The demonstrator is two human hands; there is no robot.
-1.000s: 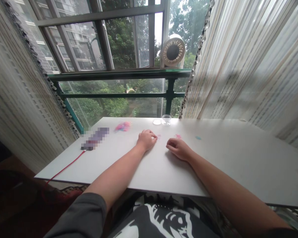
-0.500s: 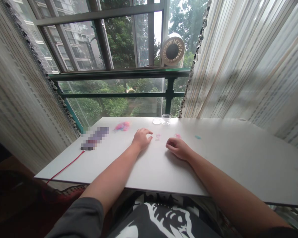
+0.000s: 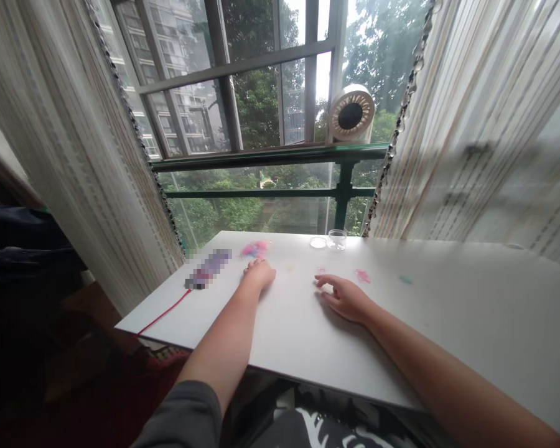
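Note:
My left hand [image 3: 260, 274] is over the white table, just short of a loose pile of small pink, blue and orange pieces [image 3: 256, 249]. Its fingers are partly hidden from above but look loosely spread, with nothing visible in them. My right hand [image 3: 345, 302] rests further right, thumb and index finger apart and holding nothing. Right beyond its fingertips lie small pink loops [image 3: 322, 270]. A pink cluster [image 3: 363, 275] sits behind that hand, and a teal cluster [image 3: 406, 280] is to its right. A faint yellowish piece [image 3: 290, 269] lies between the hands.
At the table's far edge stand a clear round container [image 3: 336, 240] and a clear lid-like disc [image 3: 318, 242]. A pixelated object [image 3: 209, 269] with a red cable [image 3: 164, 312] lies at left. Beyond are a white fan [image 3: 352, 114], a green railing [image 3: 270, 158] and curtains.
The camera view has turned left. My left hand has moved left from the pink loops towards the colourful pile. My right hand's curled fingers have opened near the loops.

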